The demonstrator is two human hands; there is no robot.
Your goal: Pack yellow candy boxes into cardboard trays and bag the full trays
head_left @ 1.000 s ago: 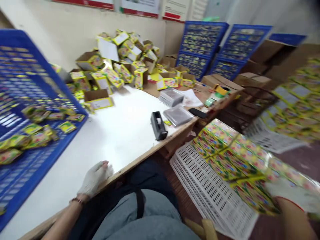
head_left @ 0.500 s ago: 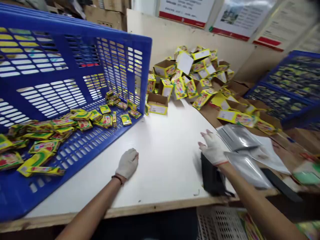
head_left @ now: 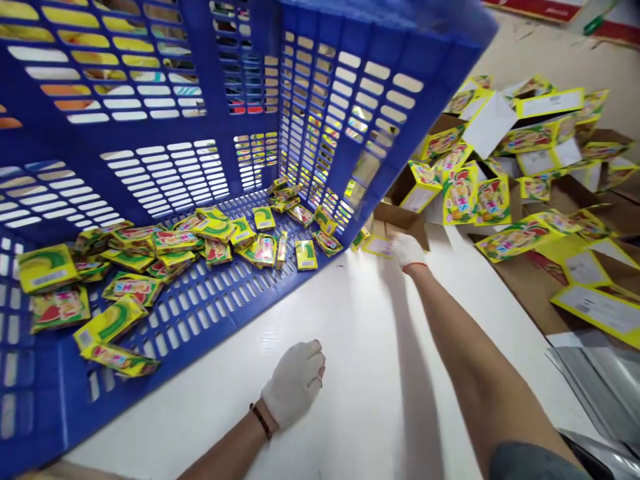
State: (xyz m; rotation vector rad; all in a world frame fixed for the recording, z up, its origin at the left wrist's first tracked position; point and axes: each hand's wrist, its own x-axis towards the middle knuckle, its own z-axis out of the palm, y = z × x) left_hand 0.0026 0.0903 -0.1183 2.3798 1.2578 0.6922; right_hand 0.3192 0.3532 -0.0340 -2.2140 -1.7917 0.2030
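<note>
Head view shows the gloved right hand (head_left: 407, 250) stretched to the open brown-and-yellow carton (head_left: 395, 227) at frame centre, fingers apparently closing on its flap; grip uncertain. The gloved left hand (head_left: 295, 381) rests loosely curled, holding nothing, on the white table (head_left: 360, 373) beside the tipped blue plastic crate (head_left: 210, 293) of yellow sachets (head_left: 215, 230). Likely step: fetching a carton; next calls for a firm pinch.

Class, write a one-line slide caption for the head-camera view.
Gloved right hand reaches an open brown cardboard box beside a tipped blue plastic crate; gloved left hand rests on the white table.

Packing workshop, probably — crates (head_left: 240, 100), cartons (head_left: 500, 180).
</note>
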